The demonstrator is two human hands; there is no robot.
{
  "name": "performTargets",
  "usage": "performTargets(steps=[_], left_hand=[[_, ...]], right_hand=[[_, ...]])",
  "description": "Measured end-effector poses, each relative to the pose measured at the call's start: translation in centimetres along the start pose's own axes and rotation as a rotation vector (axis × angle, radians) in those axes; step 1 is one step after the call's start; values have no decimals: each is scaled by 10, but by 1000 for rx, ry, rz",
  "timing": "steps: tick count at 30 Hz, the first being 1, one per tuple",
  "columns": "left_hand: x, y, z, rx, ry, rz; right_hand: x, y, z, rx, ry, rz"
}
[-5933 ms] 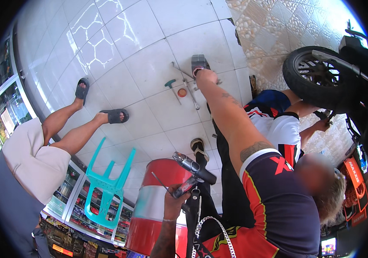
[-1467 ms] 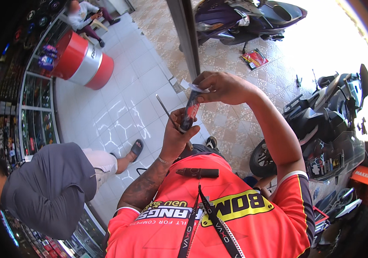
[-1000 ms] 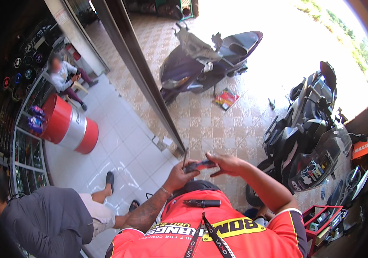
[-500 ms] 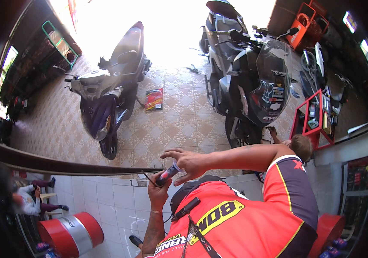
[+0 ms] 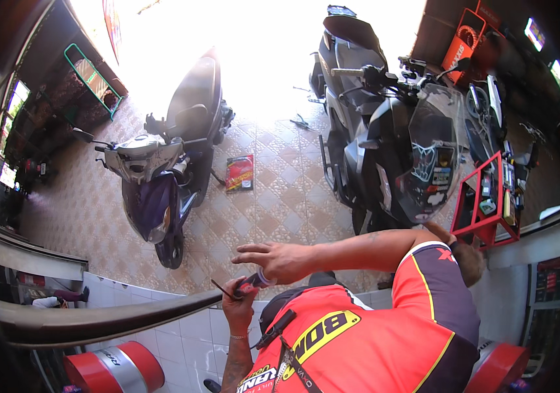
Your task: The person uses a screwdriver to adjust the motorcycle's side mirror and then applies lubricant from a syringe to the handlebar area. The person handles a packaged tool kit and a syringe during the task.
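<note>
My left hand point(image 5: 237, 306) is wrapped around a small dark cylindrical container point(image 5: 248, 286) with red on its label. A thin dark stick point(image 5: 222, 289) juts out beside its fingers, and I cannot tell whether it is held or attached. My right hand point(image 5: 278, 262) reaches across from the right, palm down over the container's upper end. Its fingers are stretched out to the left, and the palm appears to touch that end. The thumb is mostly hidden.
Beyond my hands stand a purple scooter point(image 5: 152, 203) and a larger dark scooter point(image 5: 384, 144). A red packet point(image 5: 240, 173) lies between them. Another person point(image 5: 468, 263) is low by the red tool cart point(image 5: 466, 219). A dark rail point(image 5: 109, 321) and red drum point(image 5: 139, 367) are at lower left.
The view has shifted, so the scooters sit lower in the picture. My right hand has levelled out over the container's end; my left hand still holds the container.
</note>
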State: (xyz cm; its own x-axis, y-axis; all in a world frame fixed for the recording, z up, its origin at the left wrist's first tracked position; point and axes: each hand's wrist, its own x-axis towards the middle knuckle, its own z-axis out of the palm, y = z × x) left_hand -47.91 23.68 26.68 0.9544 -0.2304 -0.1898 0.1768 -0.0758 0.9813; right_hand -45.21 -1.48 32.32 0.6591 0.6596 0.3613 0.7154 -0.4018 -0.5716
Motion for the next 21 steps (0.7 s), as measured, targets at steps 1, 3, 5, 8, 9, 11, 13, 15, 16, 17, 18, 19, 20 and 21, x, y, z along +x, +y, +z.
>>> performTargets(steps=[1,3,5,8,9,11,13,15,16,17,18,19,20,21], left_hand=[[18,-1,6,46,20,49],[52,-3,21,69,22,-64],[84,-4,47,25,-26,-49],[124,8,87,62,-12,-86],[139,13,100,67,-24,-35],[169,21,128,58,-65,11],[198,30,150,31,-112,0],[227,35,172,-9,-147,-19],[243,38,179,2,-156,-19],[261,42,183,6,-177,-7],[279,45,186,9,-197,6],[297,49,190,12,-217,18],[315,52,191,0,-244,13],[332,54,192,6,-272,-18]], right_hand=[[-1,15,3,82,73,54],[-9,52,9,542,-212,453],[-17,92,7,980,-321,764],[-30,137,-24,1053,-278,852],[-33,150,-43,917,-252,795],[-37,174,-87,528,-148,556],[-49,190,-134,208,-34,264],[-50,208,-170,-37,38,91],[-49,213,-178,-98,65,123],[-47,218,-181,-19,119,240],[-45,224,-182,36,236,298],[-41,231,-179,90,334,375],[-39,236,-175,187,538,472],[-36,245,-171,338,660,578]])
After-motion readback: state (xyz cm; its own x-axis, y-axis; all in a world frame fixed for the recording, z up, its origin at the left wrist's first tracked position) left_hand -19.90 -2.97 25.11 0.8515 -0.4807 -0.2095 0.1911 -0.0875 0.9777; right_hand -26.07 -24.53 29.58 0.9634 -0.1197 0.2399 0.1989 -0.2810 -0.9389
